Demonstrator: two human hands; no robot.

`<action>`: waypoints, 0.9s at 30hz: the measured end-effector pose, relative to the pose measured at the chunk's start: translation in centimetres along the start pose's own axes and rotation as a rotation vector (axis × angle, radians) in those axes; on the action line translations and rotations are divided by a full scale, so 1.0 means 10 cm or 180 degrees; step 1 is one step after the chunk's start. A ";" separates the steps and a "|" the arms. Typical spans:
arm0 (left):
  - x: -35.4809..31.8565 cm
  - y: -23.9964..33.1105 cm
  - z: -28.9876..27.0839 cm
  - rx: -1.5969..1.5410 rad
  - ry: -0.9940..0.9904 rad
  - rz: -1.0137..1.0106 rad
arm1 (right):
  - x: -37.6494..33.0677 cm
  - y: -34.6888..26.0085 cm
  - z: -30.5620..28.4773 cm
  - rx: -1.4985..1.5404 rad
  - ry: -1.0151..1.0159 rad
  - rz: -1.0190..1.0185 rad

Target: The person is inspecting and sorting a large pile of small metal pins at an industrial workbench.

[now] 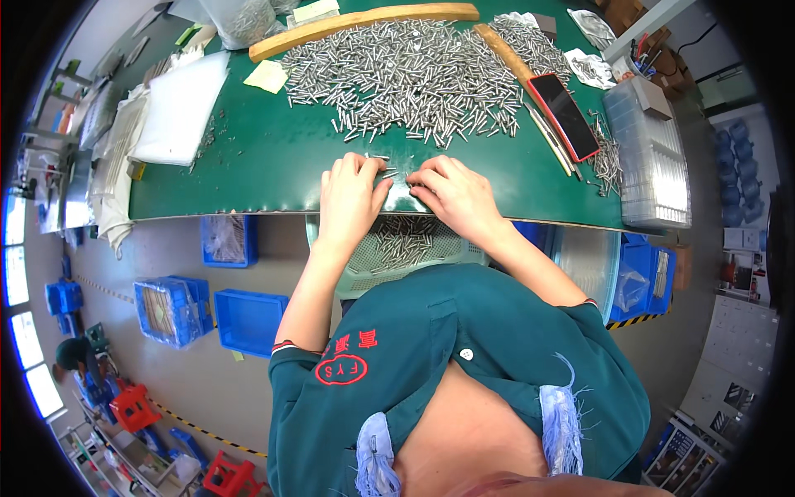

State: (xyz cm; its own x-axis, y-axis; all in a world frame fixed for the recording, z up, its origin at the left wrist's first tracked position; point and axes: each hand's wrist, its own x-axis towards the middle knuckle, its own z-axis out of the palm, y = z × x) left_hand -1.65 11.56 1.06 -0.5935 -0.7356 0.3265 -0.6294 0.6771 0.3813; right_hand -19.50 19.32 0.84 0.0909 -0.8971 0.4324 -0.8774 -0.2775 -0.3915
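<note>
My left hand (352,199) and my right hand (451,195) rest palm-down near the front edge of a green table (273,166), fingertips close together. Between and under the fingers lie a few small metal pins (383,159). A large heap of the same silvery pins (406,79) spreads across the table just beyond my hands. Below the table edge, a pale perforated basket (397,248) holds more pins, under my wrists. Whether either hand pinches a pin is hidden by the fingers.
Two wooden strips (364,21) border the heap. A phone in a red case (565,114) lies at right beside clear plastic trays (654,166). White sheets (178,108) lie at left. Blue crates (248,319) stand on the floor.
</note>
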 end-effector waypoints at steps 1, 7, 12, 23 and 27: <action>0.00 0.01 0.03 0.0014 0.0054 0.0038 | 0.00 0.01 0.01 -0.0002 0.0001 0.0000; -0.09 0.20 -0.06 0.0150 -0.0109 -0.0066 | 0.01 -0.02 0.00 0.0148 -0.0112 0.0145; -0.14 0.19 -0.01 -0.0052 -0.0254 0.0044 | 0.04 -0.05 -0.07 0.0211 -0.0469 0.0321; -0.16 0.22 0.03 -0.0158 -0.0077 0.0083 | 0.00 0.02 -0.23 0.0439 -0.0706 0.0382; -0.08 0.33 0.00 -0.0101 -0.0235 0.0171 | -0.02 0.12 -0.24 0.0626 -0.0836 0.0445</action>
State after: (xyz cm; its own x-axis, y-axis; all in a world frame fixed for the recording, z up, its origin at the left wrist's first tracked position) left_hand -3.20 14.39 2.07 -0.6621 -0.6939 0.2832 -0.5801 0.7137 0.3925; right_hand -21.69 19.96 2.19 0.1166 -0.9818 0.1499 -0.7847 -0.1836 -0.5920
